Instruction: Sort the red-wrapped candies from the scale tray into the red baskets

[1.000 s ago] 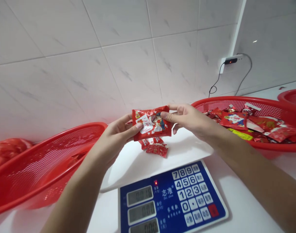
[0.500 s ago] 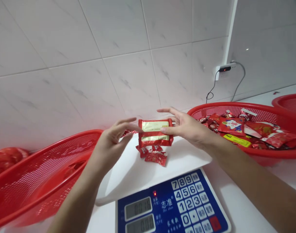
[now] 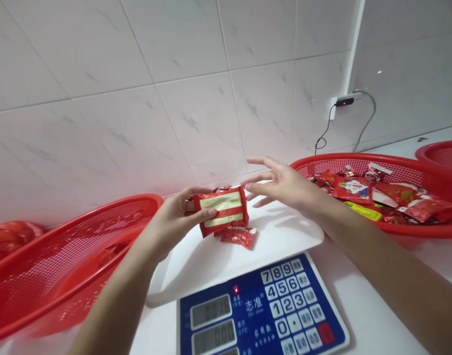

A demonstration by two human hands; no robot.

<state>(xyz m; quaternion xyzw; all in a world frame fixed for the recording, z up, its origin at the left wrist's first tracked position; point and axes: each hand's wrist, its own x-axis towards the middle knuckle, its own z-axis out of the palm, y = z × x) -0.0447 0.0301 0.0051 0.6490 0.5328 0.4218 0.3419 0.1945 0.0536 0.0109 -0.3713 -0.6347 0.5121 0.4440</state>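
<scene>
Left hand (image 3: 170, 224) clamps a red foil packet (image 3: 221, 211) between thumb and fingers, its gold-panelled side showing, just above the white platform of a digital price scale (image 3: 248, 296). Right hand (image 3: 285, 186) open, fingers spread, apart from the packet. Small red packets (image 3: 237, 237) lie on the platform. A packet-filled red mesh basket (image 3: 344, 159) and another red mesh basket (image 3: 100, 218) flank the scale, apparently within easy reach of each hand.

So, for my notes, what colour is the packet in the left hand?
The packet is red with two pale gold bands; head view.
</scene>
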